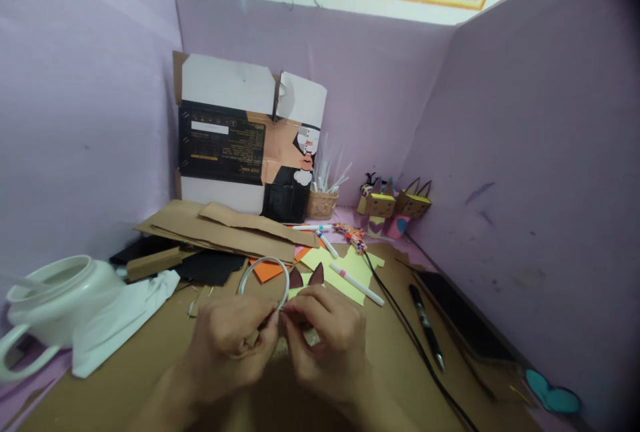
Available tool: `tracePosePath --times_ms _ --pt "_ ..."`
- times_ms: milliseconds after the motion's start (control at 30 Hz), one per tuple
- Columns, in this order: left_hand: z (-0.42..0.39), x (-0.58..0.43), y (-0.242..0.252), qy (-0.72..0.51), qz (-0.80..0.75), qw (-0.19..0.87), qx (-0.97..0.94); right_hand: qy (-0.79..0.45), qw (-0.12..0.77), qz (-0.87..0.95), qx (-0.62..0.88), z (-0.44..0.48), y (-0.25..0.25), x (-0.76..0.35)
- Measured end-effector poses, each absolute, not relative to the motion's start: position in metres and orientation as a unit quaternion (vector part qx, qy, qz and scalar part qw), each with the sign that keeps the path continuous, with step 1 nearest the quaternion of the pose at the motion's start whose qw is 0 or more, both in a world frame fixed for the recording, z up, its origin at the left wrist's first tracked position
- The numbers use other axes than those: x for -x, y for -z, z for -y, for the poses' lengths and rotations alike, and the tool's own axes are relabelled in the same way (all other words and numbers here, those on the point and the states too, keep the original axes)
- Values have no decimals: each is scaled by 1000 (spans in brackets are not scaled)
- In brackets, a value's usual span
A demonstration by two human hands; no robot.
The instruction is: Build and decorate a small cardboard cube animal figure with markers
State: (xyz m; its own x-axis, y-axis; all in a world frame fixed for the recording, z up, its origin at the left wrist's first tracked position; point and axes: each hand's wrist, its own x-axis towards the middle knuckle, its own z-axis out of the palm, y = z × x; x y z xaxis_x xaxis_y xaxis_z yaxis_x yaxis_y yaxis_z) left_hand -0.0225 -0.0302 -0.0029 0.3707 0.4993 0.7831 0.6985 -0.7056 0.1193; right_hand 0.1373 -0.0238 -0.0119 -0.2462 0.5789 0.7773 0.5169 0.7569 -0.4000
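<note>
My left hand is closed around the lower side of a thin white ring that looks like a narrow roll of tape, which stands up above the fingers. Close against it, my right hand pinches thumb and forefinger together at the ring's lower right edge. What lies between those fingertips is too small to make out. Just behind the hands, two dark brown pointed ears rise from a pale yellow piece, mostly hidden by my right hand. A white marker lies on yellow paper beyond my right hand.
Brown cardboard sheets lie behind, before an upright flattened box. A white teapot stands left on white cloth. At right are a black cable, a pen and a dark flat device. Box-headed figures stand behind.
</note>
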Motion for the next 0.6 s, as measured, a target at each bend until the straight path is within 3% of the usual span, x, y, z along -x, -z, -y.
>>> tracePosePath --times_ms 300,433,600 --pt "30 20 5 438 361 114 815 12 517 790 331 22 13 -136" --pt "35 15 6 445 409 20 796 -29 547 777 311 23 11 -134" --pt "39 12 4 471 459 -176 733 -77 574 759 298 28 12 -134"
